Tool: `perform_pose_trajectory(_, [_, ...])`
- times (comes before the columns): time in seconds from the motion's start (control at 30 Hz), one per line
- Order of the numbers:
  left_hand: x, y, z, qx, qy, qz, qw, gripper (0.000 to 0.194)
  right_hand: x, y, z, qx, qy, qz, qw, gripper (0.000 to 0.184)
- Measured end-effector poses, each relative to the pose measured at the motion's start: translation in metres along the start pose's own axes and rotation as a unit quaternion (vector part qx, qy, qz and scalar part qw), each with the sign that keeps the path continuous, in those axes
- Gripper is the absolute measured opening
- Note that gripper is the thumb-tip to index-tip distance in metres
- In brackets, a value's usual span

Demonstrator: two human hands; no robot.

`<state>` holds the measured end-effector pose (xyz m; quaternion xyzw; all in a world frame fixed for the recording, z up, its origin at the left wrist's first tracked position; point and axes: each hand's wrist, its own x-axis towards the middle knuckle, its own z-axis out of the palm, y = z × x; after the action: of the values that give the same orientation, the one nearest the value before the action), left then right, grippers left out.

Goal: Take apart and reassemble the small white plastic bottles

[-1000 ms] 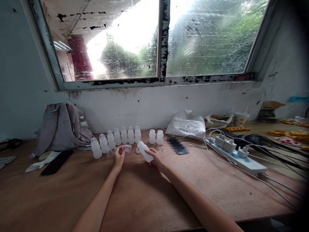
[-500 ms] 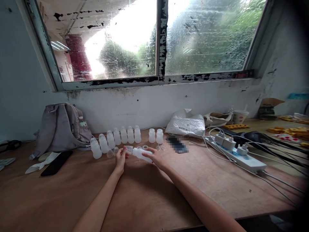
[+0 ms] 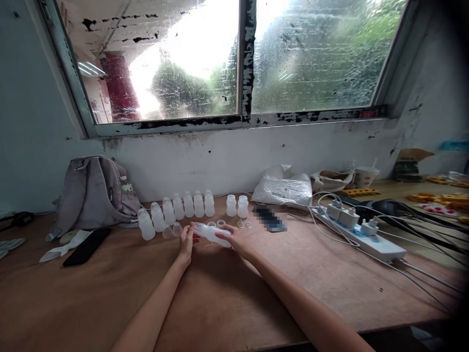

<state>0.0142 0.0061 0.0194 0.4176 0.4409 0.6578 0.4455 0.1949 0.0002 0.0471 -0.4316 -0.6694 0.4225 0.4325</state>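
Observation:
Above the wooden table, a milky-white baby bottle (image 3: pixel 211 233) lies nearly sideways between my hands. My right hand (image 3: pixel 234 239) is wrapped round its body. At the neck end, my left hand (image 3: pixel 186 240) grips a clear cap (image 3: pixel 199 228), which now sits over the bottle's top. Just left of that hand, two loose clear caps (image 3: pixel 177 229) rest on the table. Behind them stands a row of several capped bottles (image 3: pixel 178 208). Two bottles without caps (image 3: pixel 242 207) stand further right. Small rings (image 3: pixel 221 223) lie behind the held bottle, partly hidden.
A grey backpack (image 3: pixel 93 193) leans against the wall at left, with a black phone-like slab (image 3: pixel 87 247) before it. A pixelated dark object (image 3: pixel 270 218) lies right of the bottles. Beyond are a plastic bag (image 3: pixel 283 188) and a power strip (image 3: pixel 377 244) with trailing cables.
The clear cap has moved right, from just off the bottle's tip to over its top, along with my left hand. My right hand and the bottle have stayed almost still.

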Motion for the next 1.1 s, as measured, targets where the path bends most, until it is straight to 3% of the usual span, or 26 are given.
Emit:
perform_pose_trajectory(0.27, [-0.01,-0.002,0.009,0.009,0.041,0.028,0.999,0.045,-0.007,-0.003,0.009,-0.002,-0.004,-0.015,1.0,0.031])
perform_pose_trajectory(0.43, [-0.024,-0.008,0.018,-0.014,0.145,0.017,0.989,0.044,-0.017,-0.003,0.025,-0.042,0.024,-0.073,0.996,0.03])
perform_pose_trajectory(0.77, [-0.046,0.008,0.033,-0.071,0.255,0.024,0.964,0.042,-0.04,-0.013,0.047,-0.099,0.107,-0.158,0.977,0.031])
perform_pose_trajectory(1.1, [-0.056,0.011,0.04,-0.1,0.229,0.047,0.967,0.038,-0.043,-0.011,0.047,-0.072,0.12,-0.175,0.975,0.03])
